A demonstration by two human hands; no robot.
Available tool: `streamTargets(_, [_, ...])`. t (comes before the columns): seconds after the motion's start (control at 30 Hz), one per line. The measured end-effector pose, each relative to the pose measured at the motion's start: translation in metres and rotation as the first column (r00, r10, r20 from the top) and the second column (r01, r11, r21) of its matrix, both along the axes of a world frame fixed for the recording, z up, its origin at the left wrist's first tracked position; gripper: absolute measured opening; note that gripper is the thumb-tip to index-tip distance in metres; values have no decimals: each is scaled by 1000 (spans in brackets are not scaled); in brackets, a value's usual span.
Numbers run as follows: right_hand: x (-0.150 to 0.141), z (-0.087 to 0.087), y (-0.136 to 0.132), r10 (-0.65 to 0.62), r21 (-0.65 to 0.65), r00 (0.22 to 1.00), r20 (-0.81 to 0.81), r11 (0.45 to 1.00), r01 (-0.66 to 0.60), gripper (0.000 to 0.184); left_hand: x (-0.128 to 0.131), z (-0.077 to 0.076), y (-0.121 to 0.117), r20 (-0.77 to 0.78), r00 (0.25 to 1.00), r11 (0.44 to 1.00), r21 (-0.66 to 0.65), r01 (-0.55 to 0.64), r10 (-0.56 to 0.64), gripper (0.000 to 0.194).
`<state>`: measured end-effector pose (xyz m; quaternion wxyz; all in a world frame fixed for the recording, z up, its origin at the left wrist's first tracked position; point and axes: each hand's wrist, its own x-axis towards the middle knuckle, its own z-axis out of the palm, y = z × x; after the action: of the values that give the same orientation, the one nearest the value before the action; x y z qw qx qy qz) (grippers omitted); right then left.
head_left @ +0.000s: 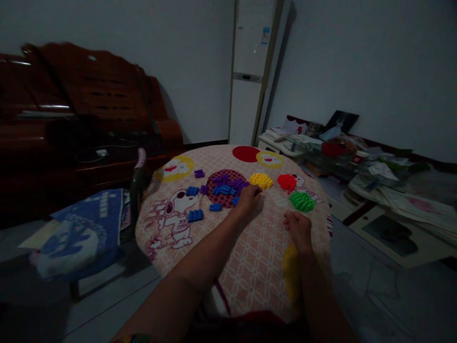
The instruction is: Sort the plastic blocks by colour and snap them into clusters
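My left hand [250, 199] is over the middle of the table, fingers curled down beside a heap of small yellow pieces [261, 180]. Its fingertips are partly hidden, and what they hold, if anything, does not show. Closed in a pinch, my right hand [298, 229] rests just in front of a heap of green pieces [302, 202]; anything in it is too small to tell. A heap of red pieces [286, 181] lies behind the green one. Left of my left hand are purple pieces [222, 180] and blue pieces [195, 216], some lined up in short rows.
A patterned cloth covers the round table [246, 257]. At the left stand a wooden sofa [107, 95] and a chair with a blue cloth bag [85, 233]. A cluttered low cabinet [378, 224] is on the right, and a tall white air conditioner [246, 105] stands behind.
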<state>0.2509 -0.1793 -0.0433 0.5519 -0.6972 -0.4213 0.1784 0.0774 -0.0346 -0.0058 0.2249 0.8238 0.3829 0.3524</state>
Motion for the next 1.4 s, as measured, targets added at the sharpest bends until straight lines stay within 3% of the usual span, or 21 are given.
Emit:
streamTargets(0.23, [2,-4,0,-17,2,1000,5,1000,17,39,-38,-6,36,-75,932,931,130,-342,353,29])
streamTargets(0.4, [1,-5,0,-4,-4,1000,23,1000,4,37,-51,-16,47,-226,895,923,125,-365,385,30])
streamTargets(0.6, [2,-6,0,2,-16,1000,18,1000,-2,37,-58,-13,49,-230,843,874,122,-470,486,46])
streamTargets(0.83, [2,-7,0,4,-9,999,34,1000,-4,35,-47,2,29,-342,877,942,131,-310,336,36])
streamTargets(1.13, [3,-7,1,-8,-20,999,37,1000,9,35,-61,18,28,-475,795,918,82,-387,377,31])
streamTargets(1.23, [3,-7,1,2,-9,999,45,1000,-1,36,-61,19,30,-403,841,930,80,-360,360,25])
streamTargets(1.33, [2,-7,1,8,-2,999,37,1000,-8,35,-51,17,30,-205,930,952,49,-303,306,18])
streamTargets(1.4, [2,-7,2,5,-6,1000,28,1000,-5,35,-40,14,28,-58,976,977,-20,-211,210,14])
